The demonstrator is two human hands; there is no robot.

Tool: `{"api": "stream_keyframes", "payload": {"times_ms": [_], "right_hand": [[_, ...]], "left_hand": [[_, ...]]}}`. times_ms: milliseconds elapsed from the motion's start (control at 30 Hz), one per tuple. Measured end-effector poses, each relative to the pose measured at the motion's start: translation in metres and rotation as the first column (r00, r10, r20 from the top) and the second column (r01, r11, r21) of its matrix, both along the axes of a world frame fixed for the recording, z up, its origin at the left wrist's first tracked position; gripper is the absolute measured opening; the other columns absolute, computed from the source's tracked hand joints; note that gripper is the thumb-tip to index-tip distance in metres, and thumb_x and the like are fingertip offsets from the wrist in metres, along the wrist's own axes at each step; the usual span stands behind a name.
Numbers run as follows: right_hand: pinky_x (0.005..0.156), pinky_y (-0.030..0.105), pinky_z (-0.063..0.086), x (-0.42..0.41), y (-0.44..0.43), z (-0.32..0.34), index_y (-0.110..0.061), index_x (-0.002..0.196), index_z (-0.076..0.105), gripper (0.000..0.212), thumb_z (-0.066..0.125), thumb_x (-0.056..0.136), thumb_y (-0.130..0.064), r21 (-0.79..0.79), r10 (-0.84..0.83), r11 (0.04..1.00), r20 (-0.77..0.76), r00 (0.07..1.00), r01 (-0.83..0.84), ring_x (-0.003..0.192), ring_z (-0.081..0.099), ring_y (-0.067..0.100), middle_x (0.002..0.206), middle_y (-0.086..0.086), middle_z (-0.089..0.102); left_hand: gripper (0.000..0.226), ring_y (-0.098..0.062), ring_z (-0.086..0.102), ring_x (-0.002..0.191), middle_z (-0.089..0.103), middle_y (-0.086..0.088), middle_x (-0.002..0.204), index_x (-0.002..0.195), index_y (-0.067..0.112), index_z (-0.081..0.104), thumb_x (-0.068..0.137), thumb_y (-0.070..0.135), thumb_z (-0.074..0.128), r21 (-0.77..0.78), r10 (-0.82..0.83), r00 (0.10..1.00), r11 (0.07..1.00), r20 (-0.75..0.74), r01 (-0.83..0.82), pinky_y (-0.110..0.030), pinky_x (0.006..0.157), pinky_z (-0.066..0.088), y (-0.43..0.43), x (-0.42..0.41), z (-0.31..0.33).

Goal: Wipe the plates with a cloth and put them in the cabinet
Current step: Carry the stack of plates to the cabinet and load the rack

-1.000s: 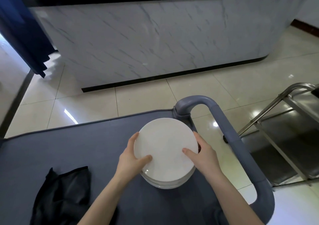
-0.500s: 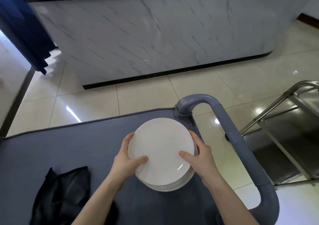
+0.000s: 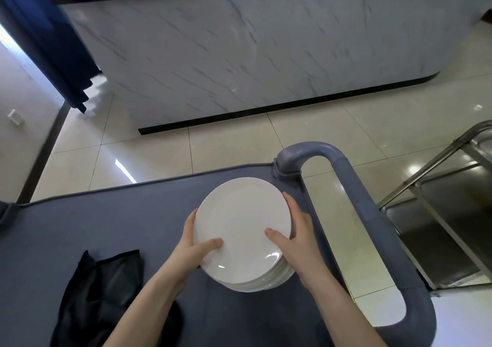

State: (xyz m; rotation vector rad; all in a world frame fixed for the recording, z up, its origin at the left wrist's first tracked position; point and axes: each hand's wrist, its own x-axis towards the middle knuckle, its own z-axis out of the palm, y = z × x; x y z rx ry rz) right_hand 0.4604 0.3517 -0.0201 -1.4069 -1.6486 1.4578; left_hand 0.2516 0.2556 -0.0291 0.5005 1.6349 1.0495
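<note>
**Two hands on the top plate, cloth lying idle**

What worries me here is a slip. The black cloth (image 3: pixel 106 290) lies crumpled at the near left of the grey cart (image 3: pixel 93 221), well apart from both hands. One hand must let go to fetch it. I judge the glossy top plate (image 3: pixel 242 224) could then tip or slide off the stack (image 3: pixel 261 280) beneath it. The stack also sits near the cart's right edge, just beside the handle (image 3: pixel 372 226), with hard floor tiles (image 3: pixel 346 138) beyond. A nudge to the right could be costly.

The left hand (image 3: pixel 191 250) grips the plate's left rim, thumb pressed on the upper face and fingers wrapped round the edge. The plate lies between the two hands, offset a little left of the stack. The right hand (image 3: pixel 298 242) grips the right rim the same way, thumb on top.
</note>
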Motion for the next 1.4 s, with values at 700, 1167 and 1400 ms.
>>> {"api": "stream_keyframes", "payload": {"times_ms": [700,1167,1400], "right_hand": [[0.1,0.047,0.05,-0.015,-0.032,0.01,-0.057,0.131,0.039,0.073,0.067,0.067,-0.035,-0.145,-0.057,0.989,-0.247,0.967,0.021,0.121,0.046,0.012,0.13,-0.015,0.044],[0.094,0.031,0.052,0.022,-0.138,0.037,-0.058,0.132,0.037,0.066,0.065,0.075,-0.042,-0.016,-0.467,0.878,-0.25,0.848,0.479,0.12,0.049,0.004,0.136,-0.017,0.047],[0.097,0.043,0.051,0.093,-0.243,0.06,-0.061,0.127,0.044,0.063,0.062,0.071,-0.037,-0.021,-0.799,0.565,-0.262,0.541,0.825,0.116,0.055,0.012,0.128,-0.011,0.053]], "left_hand": [[0.078,-0.015,0.068,0.106,0.07,0.022,0.11,0.125,0.055,0.056,0.06,0.017,0.076,0.188,0.257,0.966,0.95,-0.013,-0.25,-0.029,0.071,0.06,-0.029,0.0,0.023],[0.067,-0.018,0.064,0.104,0.066,0.024,0.108,0.119,0.064,0.054,0.083,0.012,0.077,0.328,-0.109,0.994,0.939,-0.005,0.105,-0.03,0.065,0.058,-0.041,0.025,0.042],[0.069,-0.023,0.062,0.108,0.062,0.018,0.118,0.118,0.065,0.052,0.069,0.027,0.082,0.384,-0.52,0.854,0.785,-0.016,0.485,-0.042,0.073,0.06,-0.059,0.115,0.06]]}}
